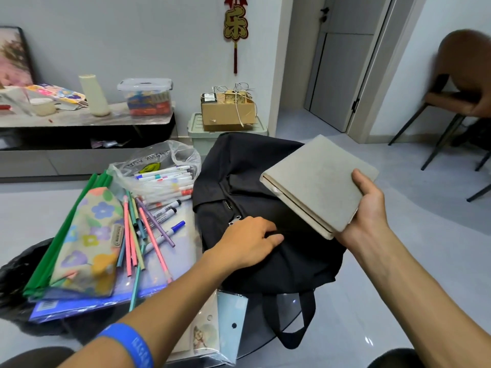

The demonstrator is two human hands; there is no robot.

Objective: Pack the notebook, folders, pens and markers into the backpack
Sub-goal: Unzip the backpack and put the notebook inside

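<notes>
A black backpack lies on the glass table in front of me. My right hand holds a thick grey notebook tilted above the bag's right side. My left hand rests on the bag's black fabric just below the zipper pull, fingers bent against the cloth. To the left lie blue and green folders, a floral pencil case, loose coloured pens and white markers partly inside a clear plastic bag.
A clear sleeve with paper pokes out under the backpack at the table's front. A black bag sits at the far left. Behind are a low cabinet with a plastic box, a cardboard box and a chair.
</notes>
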